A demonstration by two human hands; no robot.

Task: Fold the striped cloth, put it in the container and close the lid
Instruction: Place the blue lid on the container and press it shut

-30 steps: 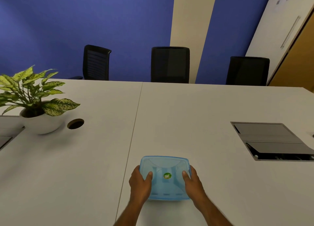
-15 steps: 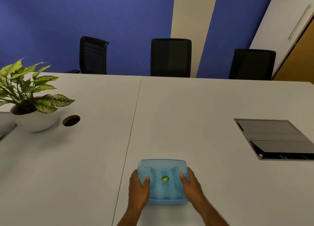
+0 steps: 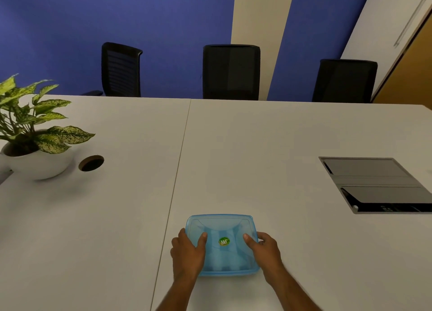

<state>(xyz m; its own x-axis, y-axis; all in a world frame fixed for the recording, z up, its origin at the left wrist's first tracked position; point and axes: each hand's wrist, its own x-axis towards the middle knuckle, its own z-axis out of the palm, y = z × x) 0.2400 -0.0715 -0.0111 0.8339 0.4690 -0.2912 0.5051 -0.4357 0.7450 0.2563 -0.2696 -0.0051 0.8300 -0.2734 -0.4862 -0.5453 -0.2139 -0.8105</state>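
The blue container (image 3: 222, 245) stands on the white worktop (image 3: 257, 158) with its lid on. The left hand (image 3: 188, 252) and the right hand (image 3: 265, 248) grip its two sides, thumbs on the lid, fingers curled around the edges.

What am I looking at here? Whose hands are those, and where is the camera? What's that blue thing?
The camera sits on a person's head and looks forward and down, so you see their own two bare hands. There is no robot. The left hand and right hand grip the sides of a see-through blue plastic container with its lid on, thumbs resting on top. A round green sticker sits in the middle of the lid. The container rests on a big white table. Also on the table are a leafy green plant in a white bowl-shaped pot and a grey hatch set into the top. Three black chairs stand behind.
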